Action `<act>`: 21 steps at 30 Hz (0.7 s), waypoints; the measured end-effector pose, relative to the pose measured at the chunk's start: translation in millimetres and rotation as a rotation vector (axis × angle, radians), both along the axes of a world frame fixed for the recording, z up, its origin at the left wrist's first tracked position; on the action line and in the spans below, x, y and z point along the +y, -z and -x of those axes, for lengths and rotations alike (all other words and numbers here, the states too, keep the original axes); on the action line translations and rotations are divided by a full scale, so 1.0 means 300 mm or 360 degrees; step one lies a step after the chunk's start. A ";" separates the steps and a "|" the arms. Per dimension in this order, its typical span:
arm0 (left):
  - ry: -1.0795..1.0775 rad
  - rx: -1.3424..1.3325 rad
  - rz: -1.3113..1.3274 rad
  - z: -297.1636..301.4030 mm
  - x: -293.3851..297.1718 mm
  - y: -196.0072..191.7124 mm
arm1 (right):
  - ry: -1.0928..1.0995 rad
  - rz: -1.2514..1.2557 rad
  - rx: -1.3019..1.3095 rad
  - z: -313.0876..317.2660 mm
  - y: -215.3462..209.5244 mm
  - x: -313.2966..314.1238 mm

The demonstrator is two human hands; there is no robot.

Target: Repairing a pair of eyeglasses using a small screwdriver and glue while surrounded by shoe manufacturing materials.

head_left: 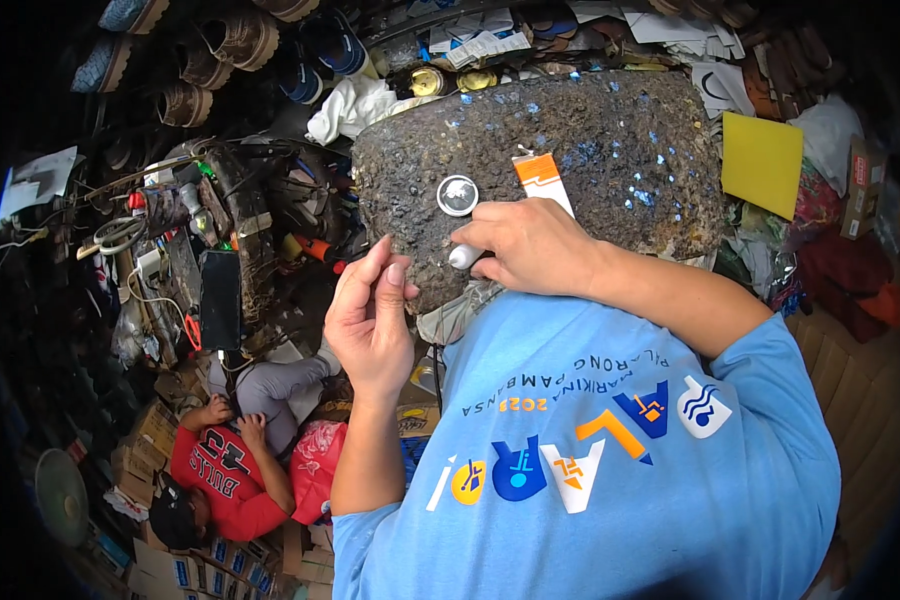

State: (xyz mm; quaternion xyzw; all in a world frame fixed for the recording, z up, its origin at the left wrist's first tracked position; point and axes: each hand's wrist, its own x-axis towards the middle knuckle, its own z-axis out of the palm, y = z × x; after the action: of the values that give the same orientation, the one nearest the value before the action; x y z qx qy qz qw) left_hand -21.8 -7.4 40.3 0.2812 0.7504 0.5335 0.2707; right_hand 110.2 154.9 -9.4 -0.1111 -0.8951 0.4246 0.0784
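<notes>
At the near edge of a rough, dark, glue-crusted work slab, my right hand is closed around a small white bottle, whose rounded end pokes out between thumb and fingers. To its left, my left hand is raised with thumb and fingertips drawn together. Whatever lies in that pinch, if anything, is too small to make out. A round black disc with a white rim lies on the slab just beyond the bottle. Partly behind my right hand is an orange and white carton.
A yellow sheet lies right of the slab. Two open tins and a white plastic bag sit along its far edge. Left stands a cluttered bench with a dark phone. A person in a red shirt sits at lower left.
</notes>
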 end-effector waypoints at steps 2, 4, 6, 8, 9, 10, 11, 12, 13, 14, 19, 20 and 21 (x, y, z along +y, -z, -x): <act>-0.0009 0.0049 -0.0079 -0.008 -0.004 0.017 | 0.0017 -0.0036 0.0019 -0.005 -0.008 0.001; 0.0053 0.0334 -0.0092 -0.021 -0.007 0.008 | 0.0039 -0.0072 0.0034 -0.011 -0.030 0.006; 0.0186 0.0722 -0.0118 -0.044 -0.016 -0.034 | 0.0141 0.0540 0.0084 -0.016 -0.084 0.024; 0.0459 0.1117 -0.0214 -0.063 0.008 -0.087 | 0.0254 0.1476 0.0066 -0.036 -0.128 0.043; 0.0554 0.1228 -0.0330 -0.084 0.033 -0.101 | 0.0364 0.2415 0.0043 -0.044 -0.155 0.046; 0.0651 0.1312 -0.0384 -0.094 0.052 -0.108 | 0.0473 0.2540 0.0063 -0.041 -0.197 0.036; 0.0750 0.1395 -0.0439 -0.099 0.071 -0.113 | 0.0470 0.2545 0.0065 -0.034 -0.211 0.017; 0.0801 0.1452 -0.0435 -0.100 0.092 -0.119 | 0.0529 0.2559 0.0087 -0.026 -0.222 -0.002; 0.0809 0.1453 -0.0442 -0.096 0.105 -0.116 | 0.0598 0.2564 0.0116 -0.019 -0.231 -0.014; 0.0816 0.1497 -0.0444 -0.090 0.115 -0.115 | 0.0670 0.2544 0.0237 -0.013 -0.238 -0.028; 0.0717 0.1586 -0.0405 -0.088 0.120 -0.122 | 0.0646 0.2537 0.0312 0.020 -0.259 -0.051; 0.0704 0.1610 -0.0354 -0.087 0.122 -0.135 | 0.0684 0.2485 0.0292 0.030 -0.264 -0.064; 0.0712 0.1610 -0.0355 -0.078 0.122 -0.136 | 0.0721 0.2433 0.0271 0.035 -0.266 -0.070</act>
State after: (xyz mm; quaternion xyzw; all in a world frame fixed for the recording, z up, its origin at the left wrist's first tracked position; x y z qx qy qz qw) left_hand 1.6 29.1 81.2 0.6811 0.6478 0.3380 -0.0477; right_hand 99.6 133.8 70.3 -0.2803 -0.3032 0.9010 0.1329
